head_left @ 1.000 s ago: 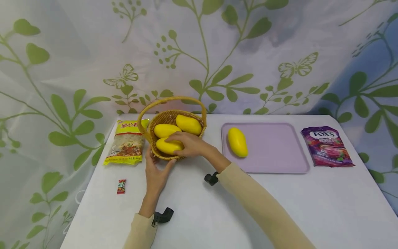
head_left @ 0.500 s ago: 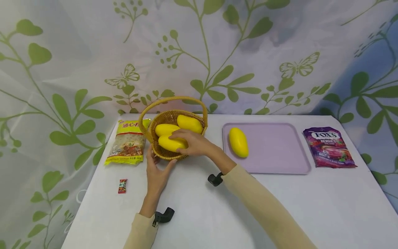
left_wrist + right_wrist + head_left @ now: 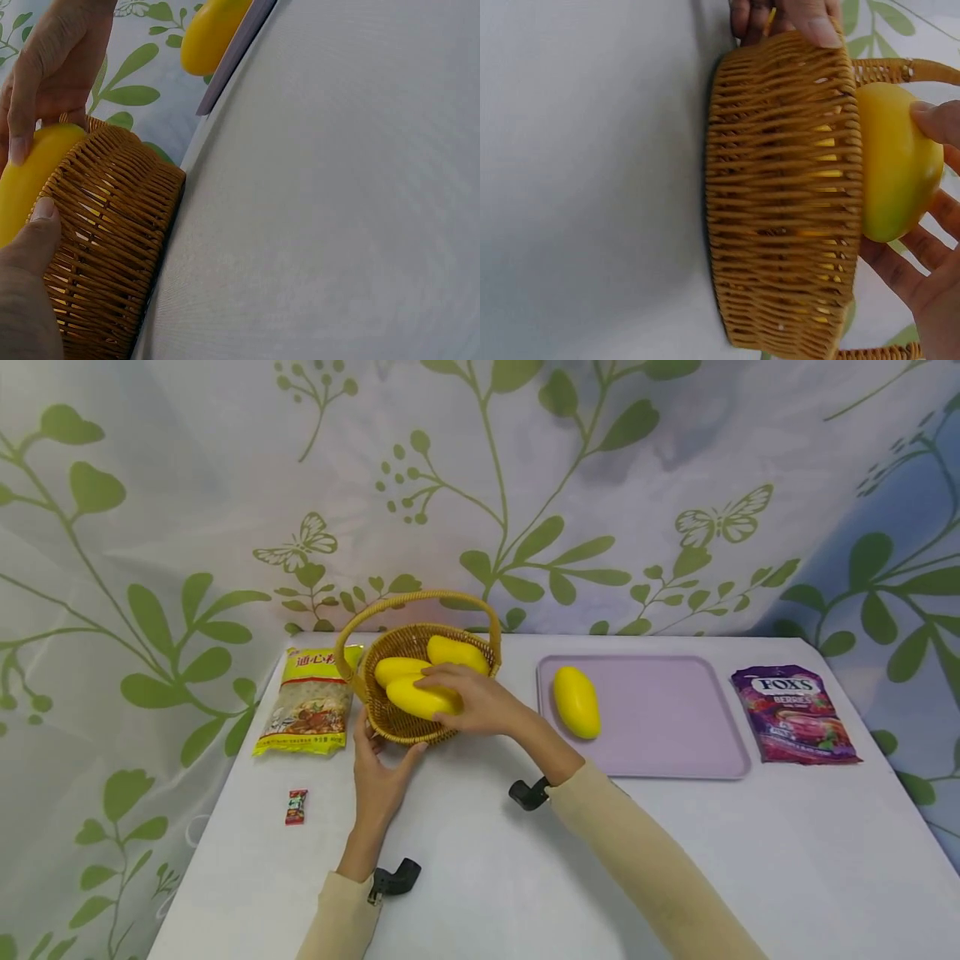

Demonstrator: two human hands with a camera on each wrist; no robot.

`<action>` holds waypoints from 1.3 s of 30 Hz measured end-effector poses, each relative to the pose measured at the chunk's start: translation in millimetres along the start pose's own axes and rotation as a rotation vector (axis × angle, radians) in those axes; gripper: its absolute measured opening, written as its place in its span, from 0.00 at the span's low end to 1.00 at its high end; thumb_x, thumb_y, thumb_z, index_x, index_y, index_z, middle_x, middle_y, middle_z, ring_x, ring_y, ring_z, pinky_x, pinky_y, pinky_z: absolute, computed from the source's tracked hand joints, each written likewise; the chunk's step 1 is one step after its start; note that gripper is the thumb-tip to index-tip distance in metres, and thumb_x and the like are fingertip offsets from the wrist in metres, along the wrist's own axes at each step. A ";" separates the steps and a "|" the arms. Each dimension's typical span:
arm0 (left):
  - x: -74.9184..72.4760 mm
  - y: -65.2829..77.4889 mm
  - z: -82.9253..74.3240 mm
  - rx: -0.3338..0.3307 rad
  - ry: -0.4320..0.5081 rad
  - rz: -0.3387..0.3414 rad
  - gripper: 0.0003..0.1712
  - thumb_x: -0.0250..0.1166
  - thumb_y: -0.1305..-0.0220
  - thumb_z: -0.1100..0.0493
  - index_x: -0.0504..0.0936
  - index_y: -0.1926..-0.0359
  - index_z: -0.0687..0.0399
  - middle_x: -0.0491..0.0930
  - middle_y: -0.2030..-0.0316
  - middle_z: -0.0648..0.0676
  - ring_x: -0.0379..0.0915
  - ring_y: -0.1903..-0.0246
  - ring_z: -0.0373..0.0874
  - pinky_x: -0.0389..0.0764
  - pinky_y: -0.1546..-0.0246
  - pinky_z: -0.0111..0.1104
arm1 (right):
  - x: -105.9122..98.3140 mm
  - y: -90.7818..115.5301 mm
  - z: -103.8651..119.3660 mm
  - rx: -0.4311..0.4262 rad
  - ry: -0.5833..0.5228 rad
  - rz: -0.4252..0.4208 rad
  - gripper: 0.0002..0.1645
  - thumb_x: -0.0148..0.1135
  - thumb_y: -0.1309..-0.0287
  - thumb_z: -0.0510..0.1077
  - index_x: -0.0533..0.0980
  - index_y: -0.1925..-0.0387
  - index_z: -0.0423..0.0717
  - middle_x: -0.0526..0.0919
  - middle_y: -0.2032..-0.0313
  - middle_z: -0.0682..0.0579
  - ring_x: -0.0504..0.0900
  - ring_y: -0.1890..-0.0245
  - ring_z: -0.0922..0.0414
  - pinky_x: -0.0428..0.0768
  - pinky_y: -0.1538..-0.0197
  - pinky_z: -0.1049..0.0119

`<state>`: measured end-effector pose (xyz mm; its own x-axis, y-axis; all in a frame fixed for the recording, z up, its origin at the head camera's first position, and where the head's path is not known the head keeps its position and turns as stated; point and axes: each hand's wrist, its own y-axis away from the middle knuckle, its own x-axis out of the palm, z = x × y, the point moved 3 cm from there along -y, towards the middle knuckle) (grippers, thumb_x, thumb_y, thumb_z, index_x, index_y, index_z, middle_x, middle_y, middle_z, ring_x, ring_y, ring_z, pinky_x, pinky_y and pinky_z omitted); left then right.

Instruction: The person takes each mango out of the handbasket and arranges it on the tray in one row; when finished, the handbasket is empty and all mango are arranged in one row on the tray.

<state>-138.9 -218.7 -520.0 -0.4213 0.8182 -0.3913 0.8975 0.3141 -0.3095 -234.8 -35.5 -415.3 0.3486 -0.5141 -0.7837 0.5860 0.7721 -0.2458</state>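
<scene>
A wicker basket [image 3: 397,727] with an arched handle stands at the back left of the table. My left hand [image 3: 377,785] grips its near-left rim, thumb at the front and fingers round the side. In my right hand [image 3: 480,702] is a yellow mango [image 3: 420,697], held between thumb and fingers at the basket's mouth. The right wrist view shows this mango [image 3: 900,165] rising above the woven rim, its lower side greenish. Two more mangoes, one at the left [image 3: 396,670] and one at the back right [image 3: 459,652], lie in the basket behind it.
Right of the basket lies a lilac tray [image 3: 660,718] with one mango [image 3: 577,702] at its left end. A yellow pasta bag [image 3: 307,702] is left of the basket. A small red wrapped candy [image 3: 296,807] lies nearer, and a purple Fox's candy bag [image 3: 795,714] at far right.
My right hand has shifted slightly right and back, lifting the near mango up from its place in the basket. The left hand keeps its grip on the rim.
</scene>
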 end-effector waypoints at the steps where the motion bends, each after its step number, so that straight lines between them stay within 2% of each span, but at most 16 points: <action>1: -0.2 -0.2 -0.2 0.006 0.002 -0.002 0.60 0.76 0.47 0.50 0.46 0.23 0.45 0.69 0.38 0.59 0.68 0.41 0.52 0.71 0.41 0.46 | -1.7 1.1 -0.2 -0.003 0.002 -0.011 0.30 0.68 0.43 0.42 0.74 0.37 0.50 0.71 0.33 0.48 0.66 0.31 0.50 0.66 0.29 0.53; 9: -0.7 -0.6 2.3 0.044 -0.001 -0.004 0.61 0.77 0.48 0.52 0.45 0.22 0.44 0.68 0.36 0.61 0.68 0.41 0.53 0.72 0.43 0.48 | -13.9 10.9 -3.9 0.010 -0.002 -0.068 0.31 0.69 0.44 0.42 0.74 0.37 0.50 0.71 0.34 0.47 0.68 0.33 0.48 0.71 0.33 0.51; 17: 0.4 -1.3 1.9 0.018 -0.002 0.007 0.61 0.76 0.48 0.50 0.44 0.23 0.40 0.68 0.37 0.61 0.68 0.41 0.53 0.71 0.42 0.46 | -24.1 26.1 -9.1 0.030 -0.015 -0.135 0.30 0.69 0.43 0.44 0.74 0.37 0.51 0.72 0.34 0.51 0.67 0.32 0.51 0.71 0.33 0.52; 26: -0.6 0.8 3.5 0.019 0.001 -0.008 0.61 0.77 0.48 0.50 0.45 0.23 0.43 0.69 0.38 0.61 0.69 0.42 0.53 0.71 0.43 0.46 | -34.0 40.6 -14.8 0.029 -0.030 -0.179 0.30 0.69 0.43 0.42 0.75 0.38 0.48 0.72 0.35 0.49 0.66 0.31 0.48 0.68 0.31 0.50; 32: 0.2 1.1 2.8 0.024 0.006 -0.014 0.61 0.77 0.48 0.51 0.46 0.23 0.44 0.70 0.39 0.62 0.69 0.43 0.54 0.72 0.43 0.46 | -42.4 55.1 -20.6 0.042 -0.004 -0.211 0.30 0.69 0.44 0.42 0.74 0.38 0.49 0.72 0.35 0.49 0.68 0.33 0.48 0.70 0.33 0.50; 39: 0.4 0.8 5.4 0.026 -0.004 -0.010 0.61 0.77 0.48 0.50 0.45 0.23 0.42 0.69 0.38 0.61 0.70 0.43 0.52 0.72 0.42 0.45 | -56.6 77.9 -28.8 0.101 -0.001 -0.252 0.31 0.69 0.44 0.41 0.74 0.37 0.53 0.70 0.34 0.50 0.67 0.33 0.49 0.71 0.34 0.49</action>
<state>-139.1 -220.8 -525.1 -0.4310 0.8130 -0.3915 0.8895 0.3097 -0.3360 -229.9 64.5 -406.5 0.1834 -0.6860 -0.7041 0.7245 0.5784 -0.3748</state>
